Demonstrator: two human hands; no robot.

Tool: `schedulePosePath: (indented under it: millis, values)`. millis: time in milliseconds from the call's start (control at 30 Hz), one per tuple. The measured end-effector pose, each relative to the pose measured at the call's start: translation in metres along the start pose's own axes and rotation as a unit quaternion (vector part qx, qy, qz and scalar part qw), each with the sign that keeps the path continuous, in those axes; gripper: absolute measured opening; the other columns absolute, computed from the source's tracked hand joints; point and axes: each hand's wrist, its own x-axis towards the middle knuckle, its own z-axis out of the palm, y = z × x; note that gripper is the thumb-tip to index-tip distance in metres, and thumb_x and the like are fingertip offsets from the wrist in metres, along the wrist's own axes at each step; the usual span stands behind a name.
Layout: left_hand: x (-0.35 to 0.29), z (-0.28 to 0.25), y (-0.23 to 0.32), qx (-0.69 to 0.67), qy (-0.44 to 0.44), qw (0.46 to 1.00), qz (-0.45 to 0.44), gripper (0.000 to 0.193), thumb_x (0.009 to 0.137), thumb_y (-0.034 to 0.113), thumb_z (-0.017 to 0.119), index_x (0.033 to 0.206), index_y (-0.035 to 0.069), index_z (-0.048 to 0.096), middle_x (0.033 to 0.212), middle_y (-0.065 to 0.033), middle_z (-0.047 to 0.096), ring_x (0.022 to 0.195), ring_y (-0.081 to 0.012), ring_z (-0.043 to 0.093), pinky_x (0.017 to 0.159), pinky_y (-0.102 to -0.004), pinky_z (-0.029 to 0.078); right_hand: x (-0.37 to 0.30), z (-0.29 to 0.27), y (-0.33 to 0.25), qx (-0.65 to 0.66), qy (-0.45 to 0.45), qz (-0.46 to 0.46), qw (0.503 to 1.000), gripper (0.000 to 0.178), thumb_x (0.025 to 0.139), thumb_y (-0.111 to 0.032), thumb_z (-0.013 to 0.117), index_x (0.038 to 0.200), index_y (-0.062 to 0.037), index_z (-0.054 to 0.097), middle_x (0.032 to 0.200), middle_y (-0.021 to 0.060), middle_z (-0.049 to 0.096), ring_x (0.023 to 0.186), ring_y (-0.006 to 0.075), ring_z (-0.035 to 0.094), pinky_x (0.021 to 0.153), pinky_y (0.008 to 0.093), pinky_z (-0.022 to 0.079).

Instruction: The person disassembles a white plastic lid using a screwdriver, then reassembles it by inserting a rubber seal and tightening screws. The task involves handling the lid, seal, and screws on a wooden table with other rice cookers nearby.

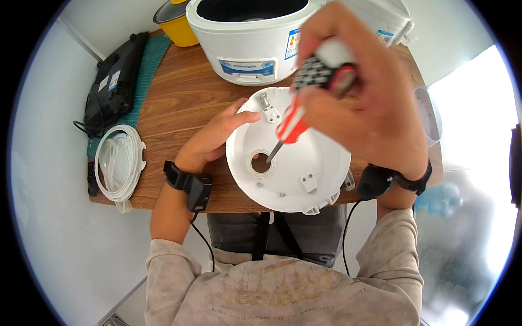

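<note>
A round white plastic cover [318,157], hollow side up, lies at the table's front edge. It has a round hole, small screw bosses and a metal fitting near its far rim. My left hand [217,133] grips its left edge, thumb over the rim and the other fingers partly hidden behind. Above the cover, my right hand [375,108] is closed around a screwdriver [292,125] with a red, white and black handle. The shaft slants down to the left, its tip at the edge of the round hole; whether it touches I cannot tell.
Behind the cover stands a white rice cooker body [204,46], lid raised. A yellow pot [176,27] is at the far left. Along the left side are a black device [117,81] with a cable, a green mat [156,54] and a white round lid part [118,176]. A clear container [428,115] sits right.
</note>
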Motion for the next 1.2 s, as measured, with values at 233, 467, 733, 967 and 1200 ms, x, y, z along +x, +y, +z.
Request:
schedulePosePath:
  millis: [233,467,733,967,1200]
  values:
    - [0.004,0.005,0.005,0.013,-0.005,1.0,-0.001,0.07,0.093,0.034,0.067,0.147,0.0,0.038,0.135,-0.0148,0.057,0.122,-0.0219,0.059,0.098,-0.0351,0.052,-0.018,-0.033,-0.008,-0.007,0.077,-0.269,0.96,0.029,0.059,0.002,0.044,0.084,-0.0062,0.056,0.079,0.0088,0.051,0.068,0.0217,0.054,0.059,0.0305,0.049]
    - [0.014,-0.005,-0.01,-0.047,-0.032,0.998,0.018,0.054,0.098,0.035,0.059,0.142,0.005,0.046,0.132,-0.0104,0.06,0.119,-0.02,0.059,0.098,-0.0347,0.05,-0.049,0.069,0.007,-0.281,-0.227,-0.116,0.925,0.014,0.082,-0.013,0.068,0.09,-0.0025,0.063,0.075,0.009,0.066,0.057,0.0283,0.064,0.049,0.0393,0.049]
    - [0.013,0.003,-0.005,-0.023,-0.037,0.999,0.018,0.051,0.1,0.035,0.056,0.139,0.004,0.049,0.129,-0.0112,0.06,0.117,-0.0196,0.06,0.097,-0.0339,0.05,-0.068,0.088,0.028,-0.333,-0.272,-0.074,0.9,0.013,0.088,-0.015,0.065,0.092,-0.0029,0.064,0.077,0.0089,0.066,0.065,0.029,0.068,0.056,0.0386,0.054]
    - [0.011,0.0,-0.013,0.011,-0.025,0.998,0.061,0.052,0.099,0.03,0.058,0.141,0.002,0.045,0.126,-0.0115,0.061,0.115,-0.0196,0.061,0.094,-0.0332,0.052,-0.06,0.057,-0.009,-0.276,-0.162,0.01,0.947,0.009,0.088,-0.016,0.065,0.089,-0.0077,0.067,0.079,0.0096,0.068,0.071,0.0268,0.069,0.065,0.0382,0.054]
    - [0.008,0.001,-0.009,0.005,-0.026,0.999,0.047,0.054,0.098,0.031,0.059,0.141,0.002,0.044,0.127,-0.012,0.06,0.114,-0.0194,0.062,0.092,-0.0332,0.053,-0.058,-0.021,0.048,-0.402,-0.029,0.239,0.883,0.018,0.09,-0.023,0.062,0.095,-0.0108,0.073,0.088,0.0119,0.073,0.082,0.0336,0.069,0.074,0.0452,0.055]
